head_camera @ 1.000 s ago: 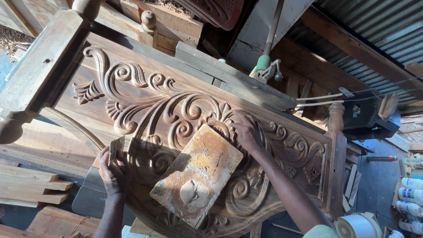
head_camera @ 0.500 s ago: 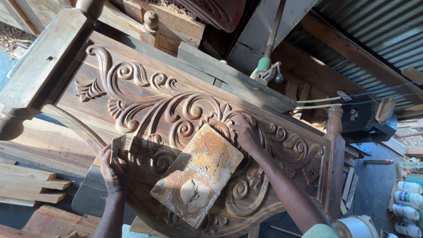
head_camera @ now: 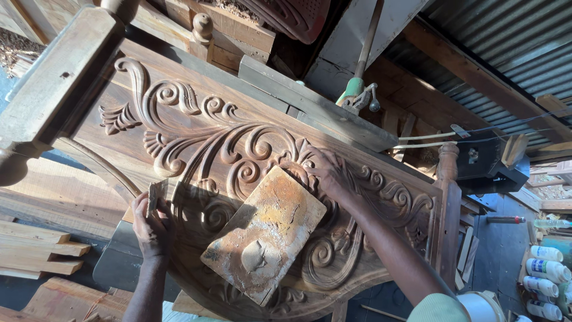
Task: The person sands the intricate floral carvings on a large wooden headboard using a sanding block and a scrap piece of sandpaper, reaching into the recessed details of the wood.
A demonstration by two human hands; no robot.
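Observation:
A large carved wooden headboard panel (head_camera: 196, 137) with scroll and leaf relief fills the middle of the view. On it lies a worn, stained flat board (head_camera: 265, 232), tilted diagonally. My right hand (head_camera: 325, 173) rests on the carving at the board's upper corner, fingers touching its edge. My left hand (head_camera: 152, 223) grips the panel's lower curved edge and pinches a small folded piece of sandpaper (head_camera: 157, 194) between thumb and fingers.
A turned post (head_camera: 447, 197) ends the panel on the right. Stacked planks (head_camera: 36, 244) lie at lower left. A dark machine (head_camera: 488, 161) and several white bottles (head_camera: 545, 268) stand at right. Corrugated metal sheeting (head_camera: 506, 42) is at upper right.
Both hands stay in nearly the same spots; the view has shifted slightly. The stained board has not visibly moved.

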